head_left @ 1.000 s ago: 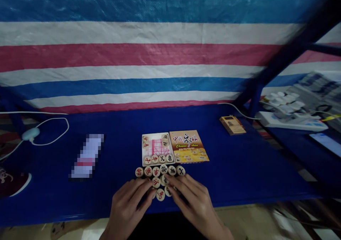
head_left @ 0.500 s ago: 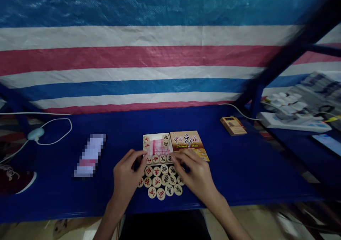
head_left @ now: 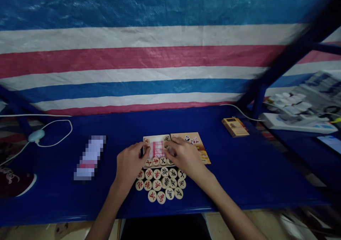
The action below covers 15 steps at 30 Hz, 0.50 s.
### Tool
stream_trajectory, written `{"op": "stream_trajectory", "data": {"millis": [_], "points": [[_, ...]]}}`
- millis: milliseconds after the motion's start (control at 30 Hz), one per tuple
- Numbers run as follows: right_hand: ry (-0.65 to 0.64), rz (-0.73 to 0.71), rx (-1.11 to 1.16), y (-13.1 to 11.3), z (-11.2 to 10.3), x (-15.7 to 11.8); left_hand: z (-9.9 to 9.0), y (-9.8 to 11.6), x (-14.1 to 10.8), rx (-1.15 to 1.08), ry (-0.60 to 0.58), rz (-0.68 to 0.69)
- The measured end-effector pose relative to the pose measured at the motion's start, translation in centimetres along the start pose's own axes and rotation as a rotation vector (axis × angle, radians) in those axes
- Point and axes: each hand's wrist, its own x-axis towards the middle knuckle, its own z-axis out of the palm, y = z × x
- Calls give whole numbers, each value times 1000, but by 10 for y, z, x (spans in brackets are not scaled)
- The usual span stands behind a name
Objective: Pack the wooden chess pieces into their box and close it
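A small open box tray with a red-lined paper board holds a few round wooden Chinese chess pieces along its edges. My left hand rests at the tray's left side, fingertips on its left rim. My right hand reaches over the tray's right side and partly covers the orange box lid beside it. Whether either hand pinches a piece is hidden by the fingers. Several loose chess pieces lie in rows on the blue table just in front of the tray.
A small brown box lies at the right rear. A blurred flat packet lies to the left, a white cable with a plug further left. A power strip with adapters sits at right. A striped tarp hangs behind.
Both hands moved forward from the loose pieces near the table's front edge up to the box tray. The loose pieces now lie uncovered in rows.
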Motion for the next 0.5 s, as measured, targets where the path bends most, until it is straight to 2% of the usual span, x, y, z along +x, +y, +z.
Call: {"op": "stream_trajectory", "data": {"millis": [233,333,500], "points": [[38,33,-41,1,1,2,-2,2,0,-1,-43,-59],[36,32,-45,0,2,2,1,2,0,-23,-88,-44],[30,23,-41,1,3,2,3,2,1,-20,-98,-41]]}}
